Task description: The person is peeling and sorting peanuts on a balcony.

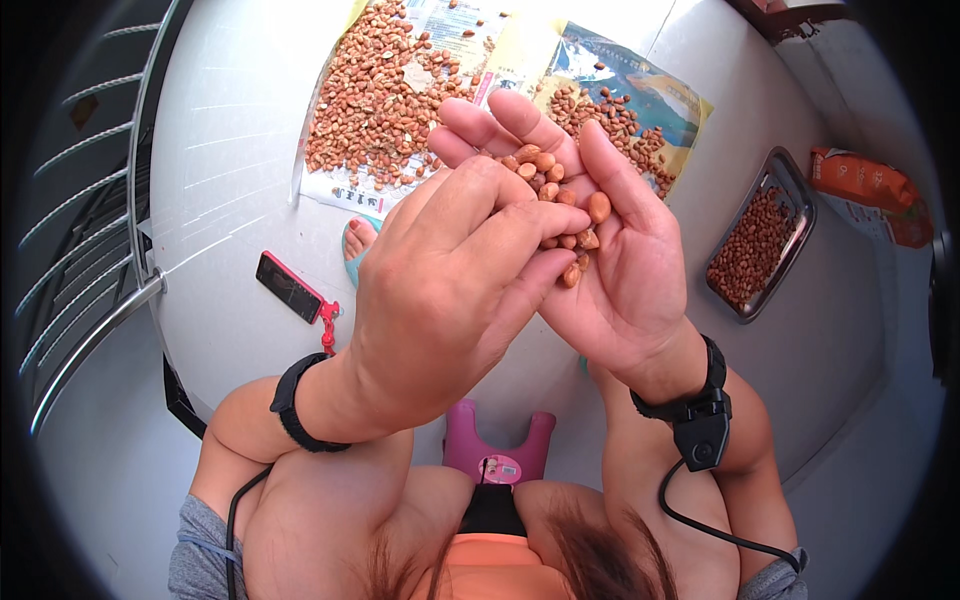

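My right hand (626,247) is palm up, cupping several reddish-brown shelled peanuts (547,171). My left hand (442,285) is over that palm, its thumb and fingertips touching the peanuts; whether it grips one is hidden. Beyond the hands, a large spread of peanuts (367,97) lies on printed sheets (337,196) on the floor. A smaller pile of peanuts (592,112) lies on a sheet with a mountain-and-lake picture (675,90). To the right is a dark metal tray (806,217) holding more peanuts (754,240).
A phone in a red case (289,286) with a red strap lies on the floor at left. A metal railing (97,334) borders the left side. An orange and white packet (870,195) is beyond the tray. A pink plastic stool (495,442) is between my legs.
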### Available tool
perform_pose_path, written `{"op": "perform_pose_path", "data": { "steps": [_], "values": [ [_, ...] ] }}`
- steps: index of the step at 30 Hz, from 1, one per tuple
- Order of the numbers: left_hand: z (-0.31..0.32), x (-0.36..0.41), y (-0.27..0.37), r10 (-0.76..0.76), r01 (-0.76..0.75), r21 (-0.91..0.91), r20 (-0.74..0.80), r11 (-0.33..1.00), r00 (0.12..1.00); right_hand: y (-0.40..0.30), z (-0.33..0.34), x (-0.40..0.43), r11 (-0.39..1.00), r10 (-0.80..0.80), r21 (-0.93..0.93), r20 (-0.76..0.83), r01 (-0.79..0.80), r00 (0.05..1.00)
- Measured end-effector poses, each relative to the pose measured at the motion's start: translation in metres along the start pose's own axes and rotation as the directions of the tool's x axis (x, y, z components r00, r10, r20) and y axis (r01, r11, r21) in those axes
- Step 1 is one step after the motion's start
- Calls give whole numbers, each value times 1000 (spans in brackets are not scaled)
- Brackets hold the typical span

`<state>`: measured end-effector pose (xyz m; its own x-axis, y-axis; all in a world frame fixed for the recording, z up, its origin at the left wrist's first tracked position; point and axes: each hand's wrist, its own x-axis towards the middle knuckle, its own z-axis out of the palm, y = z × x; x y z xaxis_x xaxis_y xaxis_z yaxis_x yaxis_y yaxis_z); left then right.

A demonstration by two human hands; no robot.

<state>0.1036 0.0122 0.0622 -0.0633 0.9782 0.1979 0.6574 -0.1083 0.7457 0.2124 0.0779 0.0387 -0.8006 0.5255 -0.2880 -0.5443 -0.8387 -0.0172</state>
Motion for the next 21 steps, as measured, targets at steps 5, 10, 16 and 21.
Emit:
{"op": "perform_pose_path", "data": {
  "steps": [5,10,16,21],
  "values": [
    [1,-2,1,-18,18,6,-14,1000,1000,6,-1,-1,999,40,-11,-13,-40,999],
    [1,3,-3,57,-57,-17,-27,998,998,1,1,-2,1000,22,13,-20,-22,1000],
    [-21,8,-5,-254,195,-341,-137,920,957,-5,-16,-1,981,61,187,-18,-57,998],
    [-25,9,-73,-506,415,-337,-255,845,824,-8,-16,-1,974,63,217,26,-67,998]
  ]
}}
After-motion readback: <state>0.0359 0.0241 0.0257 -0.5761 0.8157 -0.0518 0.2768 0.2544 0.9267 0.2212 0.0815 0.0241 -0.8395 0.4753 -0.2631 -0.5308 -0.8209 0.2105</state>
